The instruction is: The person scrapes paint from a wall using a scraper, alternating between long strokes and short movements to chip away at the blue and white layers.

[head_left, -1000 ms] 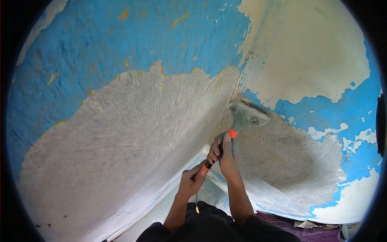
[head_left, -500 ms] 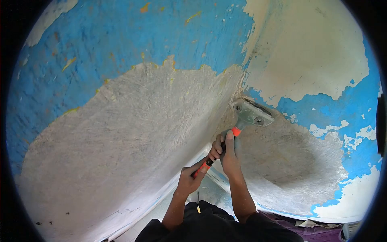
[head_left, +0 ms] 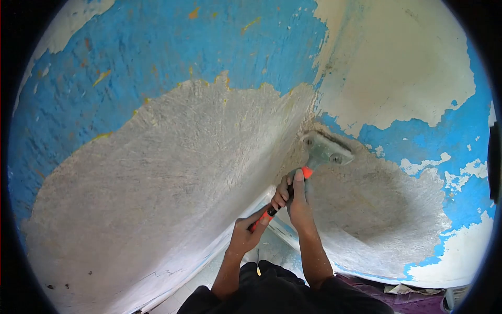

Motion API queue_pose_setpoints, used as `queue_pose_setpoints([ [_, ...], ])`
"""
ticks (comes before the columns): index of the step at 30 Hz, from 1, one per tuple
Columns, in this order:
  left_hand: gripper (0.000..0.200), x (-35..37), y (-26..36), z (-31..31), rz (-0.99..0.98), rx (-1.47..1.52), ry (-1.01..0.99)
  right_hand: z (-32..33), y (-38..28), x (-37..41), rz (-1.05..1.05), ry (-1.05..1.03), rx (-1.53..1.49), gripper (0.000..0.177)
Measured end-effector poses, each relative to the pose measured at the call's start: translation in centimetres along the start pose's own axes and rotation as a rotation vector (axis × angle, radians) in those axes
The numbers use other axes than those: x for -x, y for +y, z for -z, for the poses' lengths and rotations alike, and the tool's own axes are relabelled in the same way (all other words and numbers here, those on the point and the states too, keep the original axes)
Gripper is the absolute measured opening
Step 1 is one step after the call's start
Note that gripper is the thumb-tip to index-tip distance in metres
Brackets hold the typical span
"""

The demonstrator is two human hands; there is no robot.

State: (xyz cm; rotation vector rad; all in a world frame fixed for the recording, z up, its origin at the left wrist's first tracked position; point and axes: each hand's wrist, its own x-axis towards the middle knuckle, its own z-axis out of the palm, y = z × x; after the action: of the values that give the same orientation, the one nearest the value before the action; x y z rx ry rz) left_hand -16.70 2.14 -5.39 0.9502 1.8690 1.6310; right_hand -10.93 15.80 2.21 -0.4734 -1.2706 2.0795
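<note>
A scraper (head_left: 323, 150) with a wide grey metal head and an orange-and-black handle presses against the wall near the room's corner. My right hand (head_left: 294, 201) grips the handle high up, thumb laid along it toward the head. My left hand (head_left: 247, 234) clasps the lower end of the handle. The blade edge sits at the border between bare grey plaster (head_left: 172, 172) and remaining blue paint (head_left: 413, 141).
Two walls meet at a corner (head_left: 308, 112). Blue paint (head_left: 157, 47) covers the upper left wall. A cream patch (head_left: 397, 63) spreads over the upper right wall. Purple cloth and debris (head_left: 397, 291) lie on the floor at the lower right.
The scraper head has shifted slightly down and back along the right wall, and the view has tilted a little. Both hands keep the same hold on the handle.
</note>
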Motion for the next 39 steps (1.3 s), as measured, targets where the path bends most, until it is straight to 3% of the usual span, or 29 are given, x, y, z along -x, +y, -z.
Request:
queue_pose_setpoints([
  [1, 0.034, 0.0, 0.6, 0.2, 0.075, -0.016, -0.021, -0.5, -0.8, -0.3, 0.013, -0.006, -0.003, 0.042],
  [7, 0.035, 0.5, 0.2, -0.3, -0.014, 0.027, 0.005, -0.1, 0.1, 0.1, -0.005, 0.014, 0.016, 0.043],
  [13, 0.035, -0.4, 1.8, 0.3, 0.081, 0.055, -0.055, -1.1, -1.6, -0.3, 0.024, 0.017, 0.039, 0.043],
  [16, 0.035, -0.3, 0.8, 0.0, -0.029, 0.018, -0.001, -0.7, -1.0, -0.4, 0.029, 0.014, 0.017, 0.043],
  [33, 0.043, 0.8, 2.5, -0.9, 0.200, 0.222, -0.074, -0.8, -1.8, 0.0, -0.020, 0.032, 0.105, 0.042],
  [39, 0.042, 2.0, 0.8, -1.9, 0.144, 0.214, -0.057, -0.4, -1.5, 0.3, -0.060, 0.051, 0.078, 0.042],
])
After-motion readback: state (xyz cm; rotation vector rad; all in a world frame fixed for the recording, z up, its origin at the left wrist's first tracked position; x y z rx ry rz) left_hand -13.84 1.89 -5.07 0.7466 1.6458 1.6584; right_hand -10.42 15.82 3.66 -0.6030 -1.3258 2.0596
